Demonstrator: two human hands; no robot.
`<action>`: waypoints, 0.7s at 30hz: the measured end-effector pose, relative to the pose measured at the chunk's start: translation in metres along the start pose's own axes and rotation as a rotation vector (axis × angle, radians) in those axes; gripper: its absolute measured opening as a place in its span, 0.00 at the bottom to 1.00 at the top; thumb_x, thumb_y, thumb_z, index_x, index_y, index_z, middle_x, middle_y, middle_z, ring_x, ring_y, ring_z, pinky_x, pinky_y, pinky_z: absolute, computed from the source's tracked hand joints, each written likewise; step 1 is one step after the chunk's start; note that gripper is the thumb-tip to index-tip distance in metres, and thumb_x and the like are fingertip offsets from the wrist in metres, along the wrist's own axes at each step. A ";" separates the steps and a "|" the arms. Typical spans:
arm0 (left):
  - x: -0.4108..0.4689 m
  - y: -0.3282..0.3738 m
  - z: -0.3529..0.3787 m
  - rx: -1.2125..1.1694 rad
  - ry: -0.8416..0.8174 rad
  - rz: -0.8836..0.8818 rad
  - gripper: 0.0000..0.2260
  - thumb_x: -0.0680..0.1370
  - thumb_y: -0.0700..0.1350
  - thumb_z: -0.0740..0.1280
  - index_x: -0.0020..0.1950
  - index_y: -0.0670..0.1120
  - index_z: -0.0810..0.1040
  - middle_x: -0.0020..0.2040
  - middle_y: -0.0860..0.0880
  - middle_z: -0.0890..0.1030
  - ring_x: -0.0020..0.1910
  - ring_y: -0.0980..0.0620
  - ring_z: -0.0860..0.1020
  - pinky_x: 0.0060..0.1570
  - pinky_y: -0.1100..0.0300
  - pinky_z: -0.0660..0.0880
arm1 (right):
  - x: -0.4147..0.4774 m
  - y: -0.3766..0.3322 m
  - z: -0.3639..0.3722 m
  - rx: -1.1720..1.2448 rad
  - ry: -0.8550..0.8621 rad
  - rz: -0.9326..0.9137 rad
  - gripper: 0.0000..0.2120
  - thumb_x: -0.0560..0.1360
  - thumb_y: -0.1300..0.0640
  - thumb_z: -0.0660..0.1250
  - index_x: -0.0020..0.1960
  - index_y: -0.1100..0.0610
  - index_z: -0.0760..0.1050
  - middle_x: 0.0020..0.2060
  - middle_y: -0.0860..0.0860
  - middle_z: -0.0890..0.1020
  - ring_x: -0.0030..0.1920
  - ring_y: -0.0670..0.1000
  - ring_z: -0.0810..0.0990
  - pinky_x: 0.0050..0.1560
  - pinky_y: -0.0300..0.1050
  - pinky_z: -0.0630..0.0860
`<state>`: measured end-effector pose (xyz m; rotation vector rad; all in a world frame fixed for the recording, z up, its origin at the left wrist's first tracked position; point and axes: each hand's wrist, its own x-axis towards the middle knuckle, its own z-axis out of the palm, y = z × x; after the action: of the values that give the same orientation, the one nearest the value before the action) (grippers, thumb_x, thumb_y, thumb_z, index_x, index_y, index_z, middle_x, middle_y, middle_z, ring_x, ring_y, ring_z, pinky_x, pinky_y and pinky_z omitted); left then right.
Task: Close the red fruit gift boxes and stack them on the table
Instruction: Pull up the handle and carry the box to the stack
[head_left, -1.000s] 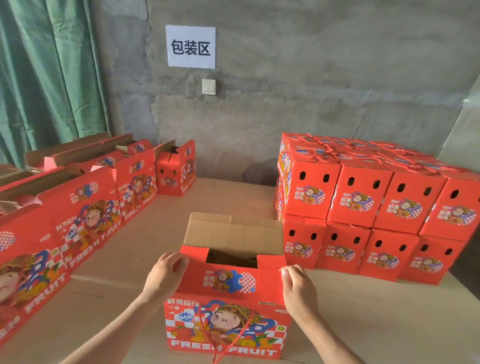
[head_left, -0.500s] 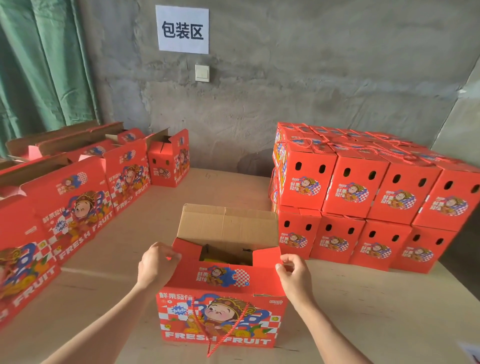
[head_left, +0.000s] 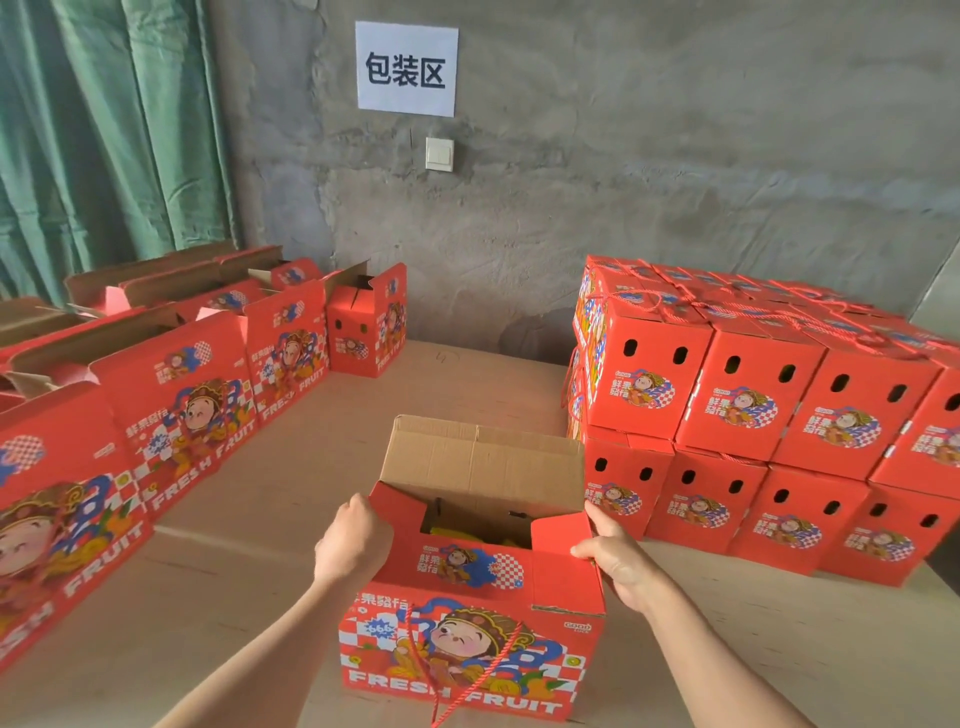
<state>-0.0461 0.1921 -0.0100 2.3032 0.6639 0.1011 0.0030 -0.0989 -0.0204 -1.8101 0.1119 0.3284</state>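
An open red fruit gift box (head_left: 470, 644) stands on the wooden table (head_left: 249, 587) right in front of me, its brown rear flap upright and yellow fruit showing inside. My left hand (head_left: 350, 543) grips the box's top left corner flap. On the other side, my right hand (head_left: 615, 558) pinches the red flap at the top right corner. A red cord hangs down the box's front. Closed red boxes (head_left: 748, 415) sit stacked two high at the right.
A row of open red boxes (head_left: 171, 410) lines the table's left side, reaching back to the concrete wall. A green curtain (head_left: 104, 135) hangs at the back left. A white paper sign (head_left: 407, 67) and a light switch (head_left: 439, 154) are on the wall.
The view has drifted slightly. Both hands stay at the box's top corners; my right hand has shifted outward onto the right corner flap and the left hand has curled over the left corner.
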 end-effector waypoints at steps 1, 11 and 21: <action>-0.001 -0.001 0.002 0.036 0.017 0.028 0.09 0.77 0.42 0.52 0.52 0.44 0.69 0.52 0.44 0.77 0.44 0.45 0.74 0.49 0.52 0.72 | 0.003 -0.002 0.003 -0.009 0.022 0.008 0.37 0.73 0.69 0.65 0.77 0.55 0.53 0.74 0.57 0.62 0.70 0.57 0.66 0.67 0.51 0.67; 0.003 -0.009 0.011 -0.004 0.135 0.171 0.30 0.78 0.43 0.56 0.77 0.42 0.47 0.67 0.40 0.71 0.61 0.39 0.73 0.56 0.47 0.71 | -0.001 0.002 0.024 -0.264 0.300 -0.350 0.22 0.71 0.56 0.74 0.60 0.57 0.68 0.55 0.47 0.75 0.59 0.53 0.75 0.54 0.34 0.72; -0.003 -0.014 0.007 0.109 0.187 0.486 0.34 0.68 0.66 0.70 0.69 0.52 0.69 0.67 0.49 0.69 0.68 0.48 0.65 0.66 0.49 0.67 | -0.016 -0.002 -0.005 -0.424 -0.111 -0.281 0.38 0.63 0.35 0.74 0.66 0.46 0.64 0.67 0.41 0.63 0.67 0.45 0.62 0.67 0.46 0.65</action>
<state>-0.0531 0.1942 -0.0237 2.5380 0.1876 0.5230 -0.0108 -0.1049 -0.0130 -2.1869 -0.3095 0.2633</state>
